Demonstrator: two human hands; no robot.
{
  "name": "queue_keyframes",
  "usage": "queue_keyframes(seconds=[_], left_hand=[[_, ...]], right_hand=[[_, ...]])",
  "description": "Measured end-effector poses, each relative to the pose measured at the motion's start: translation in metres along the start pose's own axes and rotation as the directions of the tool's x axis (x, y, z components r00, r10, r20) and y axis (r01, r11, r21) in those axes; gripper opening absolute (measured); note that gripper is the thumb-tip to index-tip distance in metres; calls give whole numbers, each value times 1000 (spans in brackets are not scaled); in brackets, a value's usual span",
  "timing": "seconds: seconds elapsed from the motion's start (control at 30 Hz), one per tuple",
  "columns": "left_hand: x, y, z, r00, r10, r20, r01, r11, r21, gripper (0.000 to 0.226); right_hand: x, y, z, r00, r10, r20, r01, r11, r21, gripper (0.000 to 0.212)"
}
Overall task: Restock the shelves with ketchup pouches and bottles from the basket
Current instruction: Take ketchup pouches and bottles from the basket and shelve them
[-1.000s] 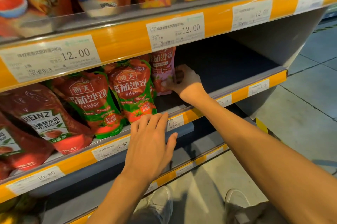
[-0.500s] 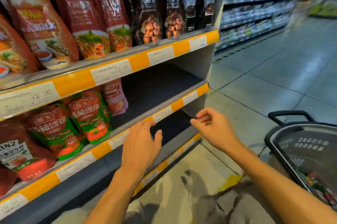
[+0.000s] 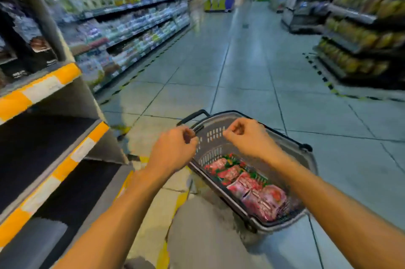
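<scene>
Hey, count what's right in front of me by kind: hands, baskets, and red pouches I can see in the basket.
Hands: 2, the left hand and the right hand, both empty
Basket: 1
Red pouches: about 5 visible, blurred, so approximate
Total: about 8

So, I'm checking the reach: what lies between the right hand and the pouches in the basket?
Nothing. In the head view the right hand hovers over the basket, and only its bare perforated inner wall shows between it and the pouches.

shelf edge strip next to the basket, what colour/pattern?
Alternating orange-yellow and white blocks along the shelf edge strip; head view, the only one.
</scene>
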State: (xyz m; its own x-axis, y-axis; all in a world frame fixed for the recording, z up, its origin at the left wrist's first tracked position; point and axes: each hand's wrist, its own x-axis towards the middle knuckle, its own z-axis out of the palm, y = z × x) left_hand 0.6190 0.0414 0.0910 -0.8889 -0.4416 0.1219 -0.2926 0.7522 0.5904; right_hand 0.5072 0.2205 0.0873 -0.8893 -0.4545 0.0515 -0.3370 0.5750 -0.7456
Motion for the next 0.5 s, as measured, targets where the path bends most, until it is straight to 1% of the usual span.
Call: queue_keyframes(seconds=[0.07,0.13,0.23,0.3,0.37,0.43,0.5], left_hand=[[28,18,31,996,54,77,-54,999,-1,7],[55,28,68,981,88,173,-87,996,-11,9],[89,32,129,926,97,364,-98,995,-15,12],[109,30,171,880,62,471,-80,997,18,14],[125,23,212,829,24,559,-79,994,75,13],[136,12,252,768,-10,641,-99,986,135,12],[144,0,287,708,-54,704,-110,977,185,16]], right_hand=[[10,32,-14,995,93,-27,-93,995,-22,22],[20,68,-19,979,200,-35,-200,980,4,22],[31,129,-11,920,392,3,-391,918,63,30],[36,168,2,845,533,50,-535,836,120,32],[40,203,17,756,650,74,-651,736,183,26],[43,240,35,673,734,93,-735,648,200,26],[46,269,49,594,794,128,-799,564,211,17]])
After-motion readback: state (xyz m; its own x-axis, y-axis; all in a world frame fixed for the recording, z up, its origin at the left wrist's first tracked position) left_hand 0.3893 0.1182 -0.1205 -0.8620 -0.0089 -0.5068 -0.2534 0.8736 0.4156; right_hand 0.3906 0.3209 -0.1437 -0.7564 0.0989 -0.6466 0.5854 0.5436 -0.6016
